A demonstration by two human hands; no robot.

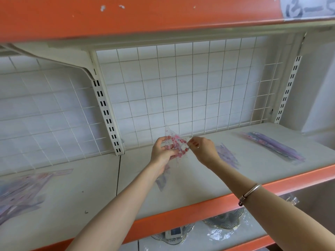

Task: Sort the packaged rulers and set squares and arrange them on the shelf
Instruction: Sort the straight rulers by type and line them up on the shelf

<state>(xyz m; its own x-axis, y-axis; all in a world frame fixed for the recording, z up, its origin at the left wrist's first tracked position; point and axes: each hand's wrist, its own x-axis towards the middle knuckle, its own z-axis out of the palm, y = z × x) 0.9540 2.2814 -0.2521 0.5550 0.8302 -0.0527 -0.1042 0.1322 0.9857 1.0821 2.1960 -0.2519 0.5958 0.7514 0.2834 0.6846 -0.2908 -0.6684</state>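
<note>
Set square packet (175, 142), clear with red print: we find it held in the air over the middle of the shelf (190, 180), in front of the back panel and between both hands.

Shelf: white deck, orange front lip. Behind it we note a white wire grid (181, 87) across the back. An upper shelf (145, 15) with an orange face runs overhead, and a paper label (308, 8) with handwritten figures sits at its right end. One slotted upright (107, 113) stands left of centre and a second (288, 91) at the far right.

Far left on the deck we see a spread heap of packets (20, 191) in purple and pink, too blurred to sort by kind. Far right lie long narrow ruler packs (273, 146), slanted, well apart from the hands. A smaller fan of purple packets (227, 156) lies just beyond the right wrist. Another clear packet (163, 180) lies on the deck under the left wrist.

Below, on the lower shelf, are wrapped glass dishes (224, 220).

Left hand (163, 151): fingers curled round the packet's left side, gripping it. Right hand (203, 149): close alongside, thumb and fingertips brought together at the packet's right corner, pinching it as far as we can tell. Silver bangle (249, 193) on the right forearm.
</note>
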